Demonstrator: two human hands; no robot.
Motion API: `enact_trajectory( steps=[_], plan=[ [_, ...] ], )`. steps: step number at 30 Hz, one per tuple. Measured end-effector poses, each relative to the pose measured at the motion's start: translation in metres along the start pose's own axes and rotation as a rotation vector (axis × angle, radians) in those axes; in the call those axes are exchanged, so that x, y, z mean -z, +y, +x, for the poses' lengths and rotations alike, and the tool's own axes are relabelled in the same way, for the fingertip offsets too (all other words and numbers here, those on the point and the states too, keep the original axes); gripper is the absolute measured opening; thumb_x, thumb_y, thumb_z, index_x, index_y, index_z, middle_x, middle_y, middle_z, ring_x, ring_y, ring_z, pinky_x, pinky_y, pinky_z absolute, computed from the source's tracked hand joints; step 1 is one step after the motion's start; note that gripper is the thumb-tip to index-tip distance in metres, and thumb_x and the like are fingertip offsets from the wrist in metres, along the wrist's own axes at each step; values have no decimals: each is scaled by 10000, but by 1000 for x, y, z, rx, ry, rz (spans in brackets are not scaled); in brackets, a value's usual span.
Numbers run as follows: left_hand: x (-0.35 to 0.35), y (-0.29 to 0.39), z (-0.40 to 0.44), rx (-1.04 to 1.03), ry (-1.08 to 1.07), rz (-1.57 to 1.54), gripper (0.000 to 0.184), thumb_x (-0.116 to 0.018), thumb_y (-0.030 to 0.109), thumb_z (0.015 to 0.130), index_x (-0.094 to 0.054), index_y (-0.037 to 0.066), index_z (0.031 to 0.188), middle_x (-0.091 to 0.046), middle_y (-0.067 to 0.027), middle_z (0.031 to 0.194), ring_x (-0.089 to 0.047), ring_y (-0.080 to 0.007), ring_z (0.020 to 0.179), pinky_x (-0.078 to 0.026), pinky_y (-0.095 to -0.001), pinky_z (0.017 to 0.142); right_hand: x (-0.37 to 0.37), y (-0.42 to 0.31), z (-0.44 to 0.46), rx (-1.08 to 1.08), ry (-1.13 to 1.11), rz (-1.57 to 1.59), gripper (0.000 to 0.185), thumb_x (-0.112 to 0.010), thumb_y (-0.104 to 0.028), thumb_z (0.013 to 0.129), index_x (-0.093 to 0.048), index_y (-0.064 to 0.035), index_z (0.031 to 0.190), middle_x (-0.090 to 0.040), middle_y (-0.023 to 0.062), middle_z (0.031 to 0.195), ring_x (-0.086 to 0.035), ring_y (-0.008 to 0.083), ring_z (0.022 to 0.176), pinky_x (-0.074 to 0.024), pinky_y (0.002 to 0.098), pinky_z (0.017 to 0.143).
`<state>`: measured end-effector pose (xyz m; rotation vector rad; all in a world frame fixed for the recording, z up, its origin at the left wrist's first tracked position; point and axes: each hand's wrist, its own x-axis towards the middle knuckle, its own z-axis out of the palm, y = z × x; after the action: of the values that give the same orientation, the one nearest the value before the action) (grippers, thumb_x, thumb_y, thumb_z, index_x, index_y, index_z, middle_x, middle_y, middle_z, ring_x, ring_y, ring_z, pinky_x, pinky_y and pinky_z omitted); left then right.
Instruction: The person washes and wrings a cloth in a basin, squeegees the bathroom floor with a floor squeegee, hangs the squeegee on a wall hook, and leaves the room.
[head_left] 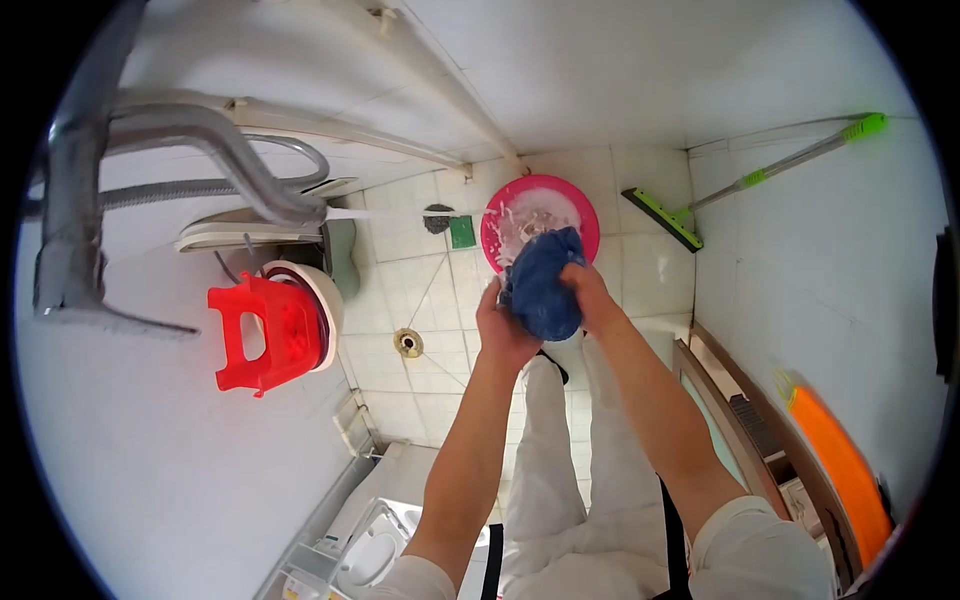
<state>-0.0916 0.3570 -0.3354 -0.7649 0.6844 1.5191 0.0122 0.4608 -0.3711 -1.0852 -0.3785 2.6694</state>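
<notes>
So a blue cloth (546, 288) is being gripped between the left hand (510, 328) and right hand (592, 292), right over the near edge of a pink basin (591, 215) of suds.

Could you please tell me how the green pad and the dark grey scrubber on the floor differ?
The green pad has straight edges and corners, while the dark grey scrubber has a rounded, uneven outline. The green pad also lies nearer the pink basin than the dark grey scrubber does. Both lie on the tiled floor.
</notes>
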Motion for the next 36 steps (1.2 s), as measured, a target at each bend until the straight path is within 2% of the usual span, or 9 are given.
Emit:
enact_trajectory(
  steps=[9, 12, 13, 17, 21, 27, 30, 34, 36],
  plan=[
    [-36, 10, -55, -7, 9, 129, 548, -417, 488, 942, -505, 66, 1280, -575, -119, 1230, -561, -258, 1131, -442, -425, 983, -47, 2, -52, 884, -119, -1184, 568, -719, -215, 594, -570, -25, 1108, -590, 172, 1061, -564, 323, 1065, -411, 446, 959],
    [-12, -9, -39, -342, 7, 262, 467, -473, 389, 939, -513, 48, 1256, -602, -106, 1147, -599, -228, 1037, -497, -371, 905, -53, 19, -56, 828, 20, -931, 578, -715, -200, 594, -553, -26, 1121, -595, 146, 1059, -589, 268, 998, -439, 391, 927],
    [-34, -14, -42, -471, 104, 196, 300, -558, 120, 875, -552, 5, 1152, -623, -112, 1067, -616, -211, 950, -505, -301, 837, -54, 22, -56, 756, 51, -808, 541, -695, -185, 617, -553, -24, 1114, -598, 126, 1052, -588, 241, 975, -446, 362, 906],
    [-47, -30, -21, -806, 436, 546, 271, -564, 10, 777, -564, -3, 1048, -619, -115, 995, -602, -227, 873, -486, -312, 802, -61, 17, -46, 484, 219, -324, 372, -591, -142, 731, -556, -26, 1083, -611, 60, 1021, -590, 167, 907, -476, 287, 840],
    [-38, -29, -13, -1385, 343, 1119, 269, -569, -22, 640, -566, 8, 907, -599, -163, 950, -580, -317, 899, -465, -383, 823, -74, 7, -39, 254, 139, 323, 305, -525, -202, 811, -561, -67, 1083, -616, 68, 1030, -610, 216, 947, -505, 357, 861],
    [-48, -27, -29, -1283, 93, 856, 391, -511, -25, 621, -581, -5, 1005, -564, -174, 1156, -510, -319, 1133, -385, -393, 1003, -62, -6, -48, 62, -27, 261, 477, -546, -268, 817, -496, -48, 1237, -560, 107, 1196, -539, 260, 1115, -411, 385, 1009],
    [-49, -15, -37, -1351, 133, 1299, 507, -501, -9, 620, -540, 29, 1125, -567, -144, 1155, -532, -330, 1141, -388, -425, 1016, -75, -30, -66, 25, -231, 370, 587, -577, -314, 802, -444, -34, 1301, -532, 113, 1256, -500, 255, 1181, -372, 388, 1048],
    [-55, -16, -63, -386, -240, 13, 396, -574, 268, 888, -496, 70, 1221, -501, -112, 1295, -491, -273, 1212, -389, -440, 1029, -74, -54, -56, 557, -145, -792, 517, -701, -349, 723, -603, -45, 1130, -548, 140, 1229, -538, 283, 1123, -411, 391, 987],
    [-61, -14, -57, -349, -54, -27, 428, -559, 410, 923, -522, 75, 1187, -547, -95, 1209, -550, -229, 1111, -469, -389, 937, -87, -50, -55, 808, -182, -1083, 392, -731, -275, 701, -643, -40, 1001, -594, 155, 1130, -581, 287, 1037, -444, 359, 910]
  ],
)
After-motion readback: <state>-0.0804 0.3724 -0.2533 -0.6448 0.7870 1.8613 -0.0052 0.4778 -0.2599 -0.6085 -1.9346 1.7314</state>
